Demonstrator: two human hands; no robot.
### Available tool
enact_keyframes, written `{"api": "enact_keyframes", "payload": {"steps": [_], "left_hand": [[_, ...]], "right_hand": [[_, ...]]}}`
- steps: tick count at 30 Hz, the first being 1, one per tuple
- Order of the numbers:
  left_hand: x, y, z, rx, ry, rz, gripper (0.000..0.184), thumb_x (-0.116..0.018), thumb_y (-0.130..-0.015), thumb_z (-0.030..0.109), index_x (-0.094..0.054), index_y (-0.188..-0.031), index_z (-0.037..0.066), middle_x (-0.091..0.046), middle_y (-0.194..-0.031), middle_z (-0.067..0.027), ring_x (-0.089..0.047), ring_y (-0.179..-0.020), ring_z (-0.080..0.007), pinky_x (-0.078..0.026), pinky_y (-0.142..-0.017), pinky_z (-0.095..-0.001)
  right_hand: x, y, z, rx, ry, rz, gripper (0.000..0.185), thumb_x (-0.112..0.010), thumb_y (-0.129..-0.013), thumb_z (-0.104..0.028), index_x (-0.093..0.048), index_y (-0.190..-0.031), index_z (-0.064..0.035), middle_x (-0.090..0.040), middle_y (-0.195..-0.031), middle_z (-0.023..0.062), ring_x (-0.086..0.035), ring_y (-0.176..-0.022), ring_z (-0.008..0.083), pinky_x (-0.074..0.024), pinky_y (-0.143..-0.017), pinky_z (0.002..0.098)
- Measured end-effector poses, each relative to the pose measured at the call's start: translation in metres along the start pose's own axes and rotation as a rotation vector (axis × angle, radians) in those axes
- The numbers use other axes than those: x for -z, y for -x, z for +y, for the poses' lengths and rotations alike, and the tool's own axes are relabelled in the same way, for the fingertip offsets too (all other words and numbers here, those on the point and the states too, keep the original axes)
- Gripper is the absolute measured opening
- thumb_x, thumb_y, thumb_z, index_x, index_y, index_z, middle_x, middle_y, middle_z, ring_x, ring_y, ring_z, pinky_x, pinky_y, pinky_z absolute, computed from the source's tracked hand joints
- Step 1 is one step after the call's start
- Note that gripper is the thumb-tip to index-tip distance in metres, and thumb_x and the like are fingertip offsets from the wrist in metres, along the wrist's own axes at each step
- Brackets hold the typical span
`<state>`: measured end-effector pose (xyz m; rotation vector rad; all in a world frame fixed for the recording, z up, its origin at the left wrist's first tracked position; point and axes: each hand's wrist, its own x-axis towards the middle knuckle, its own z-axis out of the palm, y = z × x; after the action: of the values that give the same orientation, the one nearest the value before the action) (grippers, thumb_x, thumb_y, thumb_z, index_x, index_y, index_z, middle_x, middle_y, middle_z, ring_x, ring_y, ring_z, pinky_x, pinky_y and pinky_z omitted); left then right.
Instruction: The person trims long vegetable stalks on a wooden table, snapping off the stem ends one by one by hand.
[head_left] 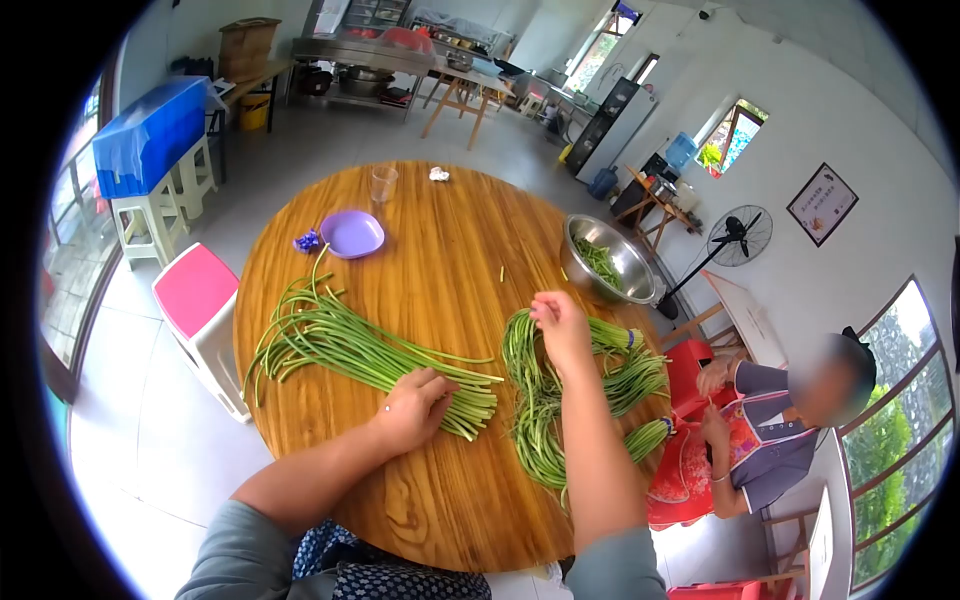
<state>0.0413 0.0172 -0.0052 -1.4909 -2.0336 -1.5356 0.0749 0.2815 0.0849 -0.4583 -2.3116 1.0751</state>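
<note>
My left hand (413, 408) is closed, its fingers curled over the near ends of a loose spread of green garlic scapes (345, 338) on the round wooden table. Raised over the tabletop, my right hand (562, 325) has its fingertips drawn together; whatever may be between them is too small to make out. Below and around that wrist lie bundled garlic scapes (540, 425), looped, with purple-blue bands at their right ends. A steel bowl (635, 268) holding short cut green pieces (598, 262) stands beyond them at the right.
On the table (440, 260) are a purple basin (352, 234), blue-purple bands (306, 241), a clear cup (384, 184) and a small white item (438, 174). A co-worker in a red apron (690, 470) sits at the right. A pink-topped stool (197, 290) stands left.
</note>
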Motion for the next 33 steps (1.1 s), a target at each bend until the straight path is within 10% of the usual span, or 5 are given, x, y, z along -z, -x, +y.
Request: {"api": "enact_keyframes", "payload": {"steps": [7,12,22,30,33], "left_hand": [[0.010,-0.004,0.008,-0.110,-0.100,-0.018,0.021,-0.066,-0.078,-0.001,-0.065,-0.098,0.005,-0.059,-0.088,-0.0108,-0.058,-0.079,-0.0311,-0.045,-0.070,-0.0405],[0.010,-0.003,0.008,-0.125,-0.130,-0.076,0.024,-0.067,-0.079,0.003,-0.066,-0.102,0.007,-0.062,-0.093,-0.0066,-0.059,-0.086,-0.0257,-0.045,-0.075,-0.0366],[0.013,-0.006,0.011,-0.120,-0.076,-0.082,0.021,-0.070,-0.077,0.001,-0.068,-0.097,0.008,-0.064,-0.093,-0.0053,-0.060,-0.082,-0.0249,-0.045,-0.069,-0.0349],[0.014,-0.007,0.007,-0.129,-0.100,-0.076,0.023,-0.072,-0.076,0.001,-0.068,-0.097,0.009,-0.064,-0.093,-0.0056,-0.061,-0.083,-0.0257,-0.045,-0.070,-0.0356],[0.012,-0.004,0.009,-0.112,-0.082,-0.112,0.024,-0.072,-0.076,0.001,-0.068,-0.098,0.008,-0.064,-0.094,-0.0059,-0.061,-0.084,-0.0263,-0.045,-0.071,-0.0360]], "right_hand": [[-0.072,-0.118,0.038,-0.083,0.641,-0.071,0.016,-0.056,-0.091,-0.009,-0.063,-0.105,-0.0029,-0.066,-0.109,0.0213,-0.063,-0.102,0.0390,-0.0509,-0.085,0.0447],[-0.115,-0.148,0.080,-0.387,0.617,0.092,0.025,-0.051,-0.096,-0.005,-0.060,-0.118,0.0038,-0.065,-0.117,0.0222,-0.063,-0.109,0.0370,-0.0537,-0.091,0.0442],[-0.105,-0.125,0.062,-0.317,0.818,-0.138,0.030,-0.044,-0.099,-0.015,-0.065,-0.115,-0.0005,-0.065,-0.117,0.0227,-0.063,-0.111,0.0355,-0.0523,-0.090,0.0458],[-0.119,-0.132,0.028,0.008,0.813,-0.095,0.022,-0.061,-0.090,-0.006,-0.057,-0.111,-0.0006,-0.064,-0.108,0.0222,-0.063,-0.103,0.0392,-0.0533,-0.082,0.0463],[-0.083,-0.100,-0.083,0.655,0.335,0.124,0.010,-0.056,-0.092,-0.005,-0.057,-0.102,-0.0043,-0.065,-0.101,0.0190,-0.064,-0.090,0.0369,-0.0498,-0.076,0.0492]]}}
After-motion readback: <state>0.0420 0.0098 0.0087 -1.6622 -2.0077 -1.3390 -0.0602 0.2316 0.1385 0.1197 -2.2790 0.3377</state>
